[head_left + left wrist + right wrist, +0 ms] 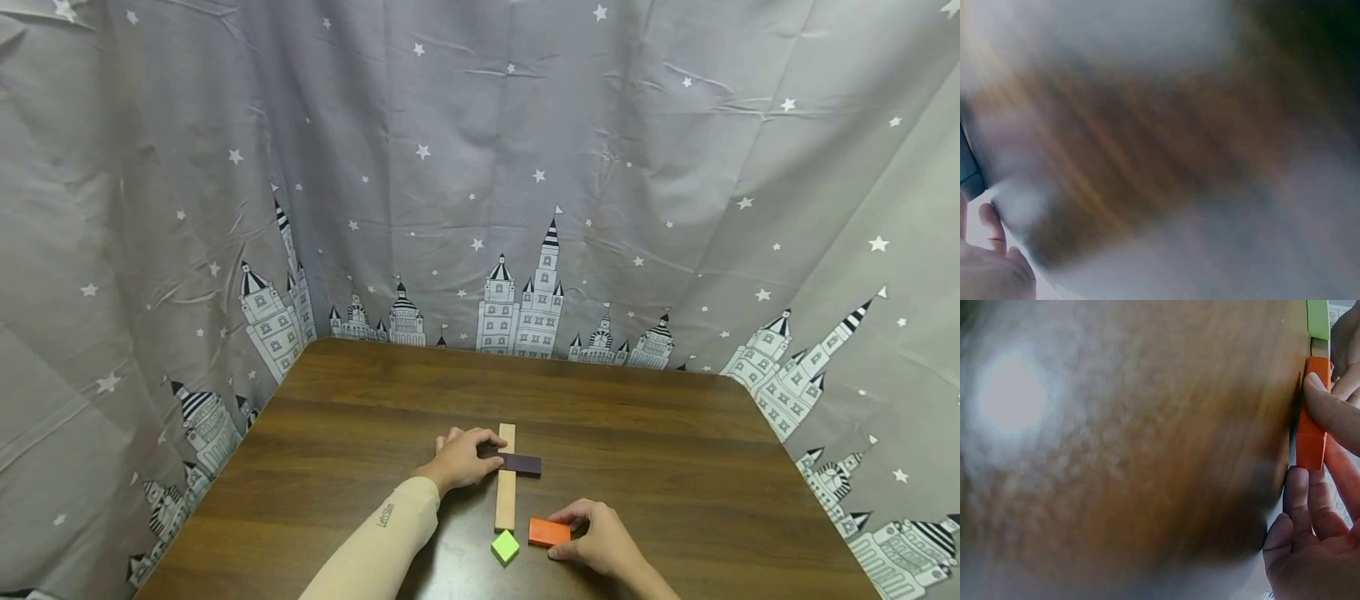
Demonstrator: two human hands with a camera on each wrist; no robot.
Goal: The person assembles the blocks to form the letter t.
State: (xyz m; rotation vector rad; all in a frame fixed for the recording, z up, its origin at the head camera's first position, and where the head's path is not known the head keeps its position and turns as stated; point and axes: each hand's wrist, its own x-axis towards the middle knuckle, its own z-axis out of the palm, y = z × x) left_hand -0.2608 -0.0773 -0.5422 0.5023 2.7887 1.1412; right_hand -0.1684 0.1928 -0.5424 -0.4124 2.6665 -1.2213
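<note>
A pale wooden plank (506, 500) lies lengthwise on the brown table (660, 450), and a dark purple block (522, 464) crosses it. My left hand (462, 460) pinches the purple block's left end between curled thumb and index finger. In the left wrist view, a dark block (969, 169) shows at the left edge, above some fingertips (992, 225). To the right of the plank's near end, my right hand (597, 537) grips an orange block (549, 532), with the thumb (1325, 400) along one side. A lime green block (506, 547) sits at the plank's near end, turned cornerwise.
A grey curtain (450, 167) printed with white stars and castles hangs behind the table and along both sides. The table's far edge (525, 357) runs along the foot of the back curtain. A pale sleeve (378, 533) covers my left forearm.
</note>
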